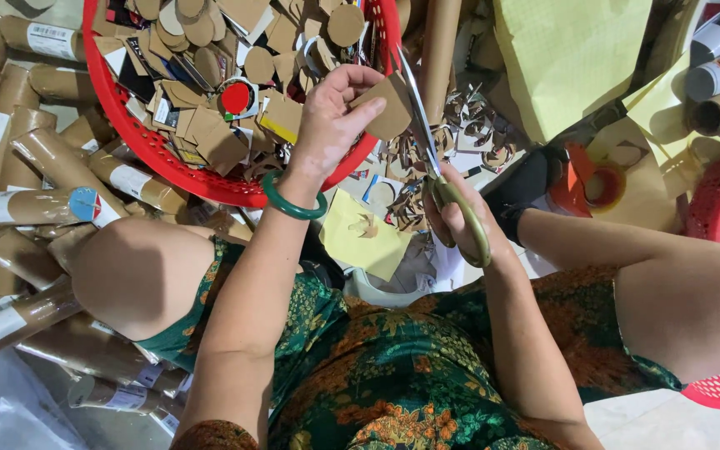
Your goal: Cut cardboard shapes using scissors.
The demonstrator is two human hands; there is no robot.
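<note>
Hands closed: left hand (331, 117) pinching cardboard piece (389, 107), right hand (460, 221) gripping scissors (427, 142) at its edge.

red basket (127, 125) ahead, cardboard tubes (52, 167) left

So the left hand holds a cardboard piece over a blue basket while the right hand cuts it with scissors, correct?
Not quite: the basket is red, not blue, as the head view shows. The rest holds: the left hand grips the brown cardboard piece above the basket's rim, and the right hand works the scissors along its edge.
</note>
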